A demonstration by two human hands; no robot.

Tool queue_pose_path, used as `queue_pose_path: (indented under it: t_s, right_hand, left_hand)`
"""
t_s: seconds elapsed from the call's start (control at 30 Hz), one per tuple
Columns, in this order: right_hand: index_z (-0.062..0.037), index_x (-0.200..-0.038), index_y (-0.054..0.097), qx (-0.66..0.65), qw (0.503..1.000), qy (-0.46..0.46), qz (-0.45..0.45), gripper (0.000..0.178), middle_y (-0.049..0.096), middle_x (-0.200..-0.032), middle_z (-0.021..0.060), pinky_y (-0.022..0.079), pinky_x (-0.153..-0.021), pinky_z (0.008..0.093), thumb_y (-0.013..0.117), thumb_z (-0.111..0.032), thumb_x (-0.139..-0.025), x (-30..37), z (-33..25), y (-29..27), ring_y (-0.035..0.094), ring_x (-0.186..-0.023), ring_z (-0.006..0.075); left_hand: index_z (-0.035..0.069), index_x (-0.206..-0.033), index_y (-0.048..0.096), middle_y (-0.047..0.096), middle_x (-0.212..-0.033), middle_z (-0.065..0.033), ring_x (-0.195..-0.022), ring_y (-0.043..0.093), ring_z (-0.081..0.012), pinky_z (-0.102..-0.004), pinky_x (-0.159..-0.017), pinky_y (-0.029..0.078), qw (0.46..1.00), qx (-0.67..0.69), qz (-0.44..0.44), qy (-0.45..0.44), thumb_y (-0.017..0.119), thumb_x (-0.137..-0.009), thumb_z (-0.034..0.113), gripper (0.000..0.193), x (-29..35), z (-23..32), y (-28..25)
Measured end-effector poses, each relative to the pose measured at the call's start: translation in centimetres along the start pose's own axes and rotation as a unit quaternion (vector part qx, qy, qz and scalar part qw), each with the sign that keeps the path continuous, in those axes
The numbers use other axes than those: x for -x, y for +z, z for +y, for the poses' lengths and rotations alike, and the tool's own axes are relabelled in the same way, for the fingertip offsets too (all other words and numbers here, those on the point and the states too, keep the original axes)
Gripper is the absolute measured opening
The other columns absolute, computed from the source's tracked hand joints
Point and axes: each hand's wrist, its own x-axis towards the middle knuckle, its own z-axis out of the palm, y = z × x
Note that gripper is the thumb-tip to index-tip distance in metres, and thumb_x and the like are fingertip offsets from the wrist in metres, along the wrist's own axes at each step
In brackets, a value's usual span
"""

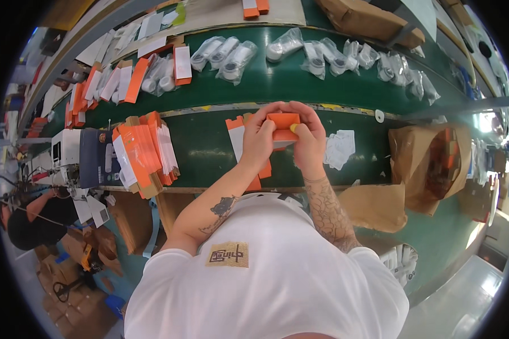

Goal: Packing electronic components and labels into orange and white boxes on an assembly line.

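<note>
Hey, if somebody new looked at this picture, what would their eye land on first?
Probably the bright orange box held between the left hand and the right hand, just above the picture's middle. Next might come the big white T-shirt filling the lower middle, and the cluster of orange-and-white cartons on the green table to the left. Plastic-bagged white items along the far side also stand out.

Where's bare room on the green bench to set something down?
Green bench is bare between the carton stack and the loose carton by the left hand; also between the white slips and brown bag. Crowded: farther back, bagged devices and orange boxes.
</note>
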Motion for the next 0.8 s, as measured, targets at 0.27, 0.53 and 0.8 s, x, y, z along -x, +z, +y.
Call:
queue_pose_path:
  t_s: [0.27,0.53,0.8]
  right_hand:
    - [0.0036,-0.118,0.055,0.035,0.997,-0.073,-0.011,0.036,0.062,-0.116,0.0114,0.044,-0.099,0.0304,0.043,0.008,-0.084,0.6,-0.6,-0.7,0.058,-0.108,0.0166]
    - [0.0039,-0.113,0.059,0.127,0.983,-0.124,-0.05,0.021,0.066,-0.088,0.0085,0.049,-0.083,0.0271,0.054,-0.007,-0.096,0.3,0.8,-1.9,0.063,-0.085,0.015]
    - [-0.0044,-0.118,0.06,0.568,0.79,-0.066,0.22,0.038,0.062,-0.114,0.0182,0.044,-0.094,0.0395,0.069,-0.015,-0.082,1.7,6.3,-18.7,0.057,-0.108,0.0297]
  left_hand:
    - [0.002,-0.126,0.056,0.058,-0.122,-0.0084,-0.111,0.056,-0.0145,-0.0288,-0.098,0.043,0.997,-0.006,-0.05,0.064,0.04,-0.089,0.001,0.041,0.6,0.9,0.9]
    - [0.002,-0.13,0.046,0.055,-0.127,-0.0103,-0.12,0.053,-0.0242,-0.0344,-0.098,0.043,0.938,0.186,0.061,-0.287,0.05,-0.095,0.034,0.047,-0.6,-0.2,-0.1]
    - [-0.001,-0.133,0.04,0.055,-0.123,-0.0124,-0.112,0.057,-0.026,-0.0411,-0.095,0.049,0.962,0.013,-0.013,-0.272,0.068,-0.078,-0.003,0.062,1.7,-7.4,-7.4]
